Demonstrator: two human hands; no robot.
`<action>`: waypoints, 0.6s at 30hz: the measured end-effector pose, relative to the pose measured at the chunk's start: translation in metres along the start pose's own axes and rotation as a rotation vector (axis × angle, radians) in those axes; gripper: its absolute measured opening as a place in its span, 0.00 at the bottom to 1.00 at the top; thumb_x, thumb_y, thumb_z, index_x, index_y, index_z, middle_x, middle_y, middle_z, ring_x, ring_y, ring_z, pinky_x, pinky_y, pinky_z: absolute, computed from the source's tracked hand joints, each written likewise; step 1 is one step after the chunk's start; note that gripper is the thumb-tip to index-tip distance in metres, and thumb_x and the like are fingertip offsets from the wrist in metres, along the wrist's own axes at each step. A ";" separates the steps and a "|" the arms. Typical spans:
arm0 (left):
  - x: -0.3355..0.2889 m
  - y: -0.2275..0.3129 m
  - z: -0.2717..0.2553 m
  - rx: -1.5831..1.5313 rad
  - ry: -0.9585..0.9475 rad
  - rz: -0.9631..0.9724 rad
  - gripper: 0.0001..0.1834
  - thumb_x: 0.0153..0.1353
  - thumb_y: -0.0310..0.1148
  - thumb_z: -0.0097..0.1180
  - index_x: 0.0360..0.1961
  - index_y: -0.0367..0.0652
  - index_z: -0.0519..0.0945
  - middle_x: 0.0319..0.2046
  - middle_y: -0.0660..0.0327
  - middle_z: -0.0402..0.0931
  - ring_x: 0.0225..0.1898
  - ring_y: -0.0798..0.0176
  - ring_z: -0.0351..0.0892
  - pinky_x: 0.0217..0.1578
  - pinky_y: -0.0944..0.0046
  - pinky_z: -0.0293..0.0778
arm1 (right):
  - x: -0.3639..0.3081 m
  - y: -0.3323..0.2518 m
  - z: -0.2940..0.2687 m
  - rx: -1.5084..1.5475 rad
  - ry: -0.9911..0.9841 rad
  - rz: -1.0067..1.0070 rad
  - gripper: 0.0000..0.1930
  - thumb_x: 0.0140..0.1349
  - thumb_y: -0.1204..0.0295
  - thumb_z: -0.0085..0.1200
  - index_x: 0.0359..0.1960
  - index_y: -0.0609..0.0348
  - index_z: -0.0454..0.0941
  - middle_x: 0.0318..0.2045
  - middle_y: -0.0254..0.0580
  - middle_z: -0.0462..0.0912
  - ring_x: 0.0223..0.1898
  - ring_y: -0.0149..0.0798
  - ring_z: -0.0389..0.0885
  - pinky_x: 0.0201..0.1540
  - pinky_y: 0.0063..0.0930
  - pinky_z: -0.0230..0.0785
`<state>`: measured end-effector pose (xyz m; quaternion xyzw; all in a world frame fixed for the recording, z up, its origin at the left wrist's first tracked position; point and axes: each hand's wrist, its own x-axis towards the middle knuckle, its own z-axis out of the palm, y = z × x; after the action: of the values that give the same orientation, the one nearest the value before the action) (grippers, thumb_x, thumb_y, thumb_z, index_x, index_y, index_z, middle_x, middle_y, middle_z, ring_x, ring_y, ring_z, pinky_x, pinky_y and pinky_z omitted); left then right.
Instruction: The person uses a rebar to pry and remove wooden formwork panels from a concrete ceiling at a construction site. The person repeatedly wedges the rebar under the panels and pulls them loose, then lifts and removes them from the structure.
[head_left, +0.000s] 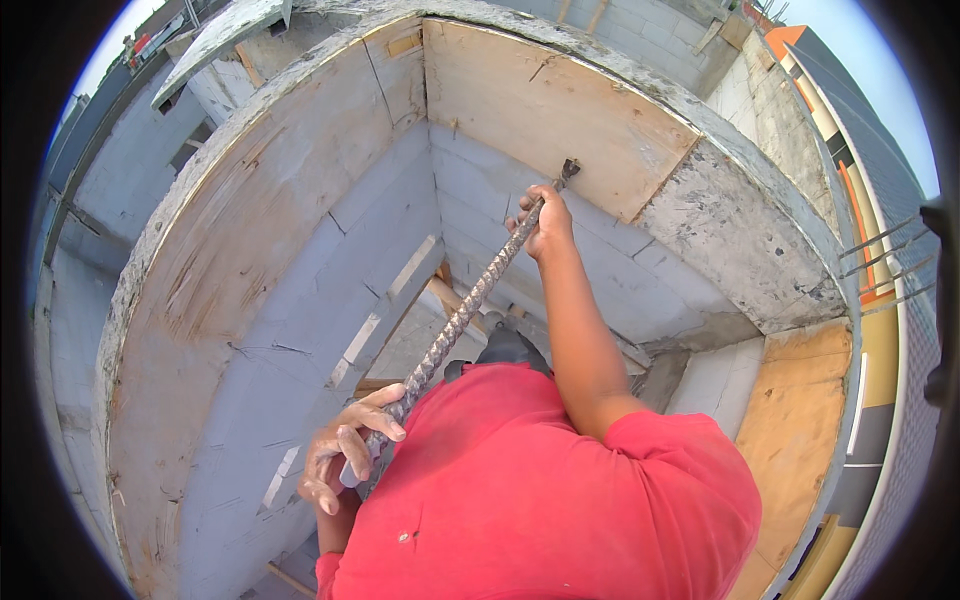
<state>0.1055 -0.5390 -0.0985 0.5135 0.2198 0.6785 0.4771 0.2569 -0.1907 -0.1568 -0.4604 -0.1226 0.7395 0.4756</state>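
A long ribbed steel bar (463,317) slants across the middle, from my chest up to the wall. My right hand (546,222) is closed around its upper part, just below the dark far tip. That tip sits at a dark spot in the lower part of the back plywood panel (545,100); I cannot tell whether it goes in or only touches. At the near end, my left hand (345,450) is wrapped loosely about the bar, some fingers partly straight and dusted grey. The bar's pale near end shows beside these fingers.
Another plywood panel (235,190) lines the left side above grey block walls (300,290). Rough concrete (735,230) and an orange-brown board (800,430) stand on the right. Thin steel rods (890,265) stick out at the far right. Timber pieces (445,292) lie below.
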 end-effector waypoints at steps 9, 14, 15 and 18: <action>0.070 0.065 0.041 1.017 0.095 -0.580 0.27 0.57 0.45 0.63 0.47 0.33 0.70 0.42 0.42 0.75 0.47 0.49 0.77 0.41 0.48 0.78 | -0.036 0.021 0.015 0.028 0.030 -0.133 0.03 0.59 0.75 0.50 0.31 0.56 0.69 0.19 0.29 0.66 0.18 0.28 0.66 0.19 0.24 0.58; 0.081 0.046 0.046 1.267 -0.182 -0.989 0.32 0.56 0.40 0.64 0.55 0.34 0.65 0.35 0.43 0.77 0.34 0.44 0.79 0.35 0.52 0.75 | -0.028 0.025 0.008 0.075 0.019 -0.165 0.04 0.56 0.75 0.51 0.31 0.56 0.68 0.18 0.29 0.65 0.17 0.27 0.64 0.18 0.24 0.57; 0.076 0.040 0.044 1.252 -0.241 -1.098 0.30 0.55 0.39 0.64 0.54 0.35 0.67 0.35 0.43 0.77 0.33 0.43 0.79 0.35 0.53 0.74 | -0.026 0.027 0.007 0.051 0.016 -0.167 0.04 0.56 0.75 0.51 0.31 0.56 0.68 0.18 0.29 0.65 0.17 0.27 0.64 0.18 0.24 0.57; 0.056 0.025 0.019 1.123 -0.044 -1.032 0.23 0.53 0.34 0.62 0.49 0.37 0.72 0.29 0.45 0.78 0.32 0.44 0.80 0.34 0.52 0.74 | -0.019 0.036 0.004 0.006 -0.001 -0.180 0.04 0.56 0.74 0.51 0.30 0.55 0.68 0.18 0.29 0.65 0.16 0.27 0.64 0.18 0.25 0.58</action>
<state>0.1111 -0.5054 -0.0444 0.5247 0.7345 0.1455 0.4050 0.2351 -0.2238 -0.1664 -0.4456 -0.1614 0.6945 0.5414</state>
